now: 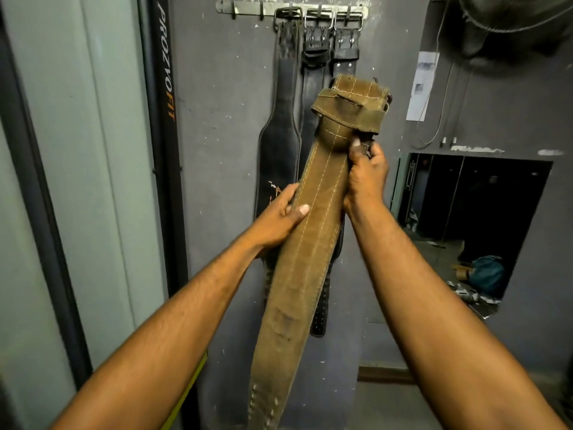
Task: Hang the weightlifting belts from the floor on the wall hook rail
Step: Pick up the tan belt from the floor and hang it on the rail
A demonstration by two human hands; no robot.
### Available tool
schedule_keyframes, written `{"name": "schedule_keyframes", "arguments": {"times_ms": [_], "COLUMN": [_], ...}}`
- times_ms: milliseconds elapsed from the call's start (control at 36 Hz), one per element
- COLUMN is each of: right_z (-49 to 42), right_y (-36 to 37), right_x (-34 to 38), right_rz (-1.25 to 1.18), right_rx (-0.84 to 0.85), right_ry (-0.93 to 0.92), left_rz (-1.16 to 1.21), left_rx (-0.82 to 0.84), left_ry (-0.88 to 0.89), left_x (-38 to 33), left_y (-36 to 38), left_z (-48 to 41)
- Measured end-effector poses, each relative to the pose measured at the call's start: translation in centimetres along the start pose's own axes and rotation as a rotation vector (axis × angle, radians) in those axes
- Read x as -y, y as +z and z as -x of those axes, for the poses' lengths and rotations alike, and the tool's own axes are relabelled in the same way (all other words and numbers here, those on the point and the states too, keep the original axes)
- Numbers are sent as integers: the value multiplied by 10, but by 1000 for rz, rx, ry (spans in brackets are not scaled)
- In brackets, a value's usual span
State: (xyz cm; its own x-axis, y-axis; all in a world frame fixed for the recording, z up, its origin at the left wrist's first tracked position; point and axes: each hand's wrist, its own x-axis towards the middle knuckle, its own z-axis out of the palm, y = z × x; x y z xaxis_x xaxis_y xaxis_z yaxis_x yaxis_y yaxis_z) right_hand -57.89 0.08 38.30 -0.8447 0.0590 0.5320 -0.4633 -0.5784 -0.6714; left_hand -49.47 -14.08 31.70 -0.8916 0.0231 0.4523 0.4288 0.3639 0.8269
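A worn tan suede weightlifting belt [310, 243] stands upright in front of me, its folded buckle end at the top. My left hand [279, 217] grips its left edge at mid-length, thumb across the front. My right hand [366, 178] pinches the belt just below the folded top. On the grey wall above, a metal hook rail [248, 9] carries three black belts [280, 135] hung by their buckles. Two hooks at the rail's left end are bare. The tan belt's buckle is hidden from me.
A black frame marked PROZYOFIT [166, 88] and a pale panel [93, 150] stand at the left. At the right, a dark wall opening [465, 218] shows clutter and a blue bag [486, 274]. Cables and a paper sheet [423, 85] hang on the upper right wall.
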Motion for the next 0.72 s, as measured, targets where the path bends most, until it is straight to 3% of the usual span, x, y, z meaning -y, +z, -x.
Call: {"name": "schedule_keyframes", "arguments": {"times_ms": [56,194,306,417,556,722], "right_z": [-3,-1,-7,-10,-3,-3], "right_y": [-1,5,9,9,13,12], "right_x": [1,-3,2,-2,0,-3], "right_rz": [7,8,37,53,106,82], "right_rx": [3,-27,-43,-37,-12,-11], "right_ry": [2,39,14,9,-16,-15], "left_rz": [-14,-83,10,17,60,129], "left_rx": [29,-115,1,-108,-50,-129], "left_ry": [-39,-50,-136,-120,-155,-152], "left_x": [10,13,36,57,71,86], "left_y": [-2,6,7,14,20,23], "left_z": [6,10,30,37,48,51]}}
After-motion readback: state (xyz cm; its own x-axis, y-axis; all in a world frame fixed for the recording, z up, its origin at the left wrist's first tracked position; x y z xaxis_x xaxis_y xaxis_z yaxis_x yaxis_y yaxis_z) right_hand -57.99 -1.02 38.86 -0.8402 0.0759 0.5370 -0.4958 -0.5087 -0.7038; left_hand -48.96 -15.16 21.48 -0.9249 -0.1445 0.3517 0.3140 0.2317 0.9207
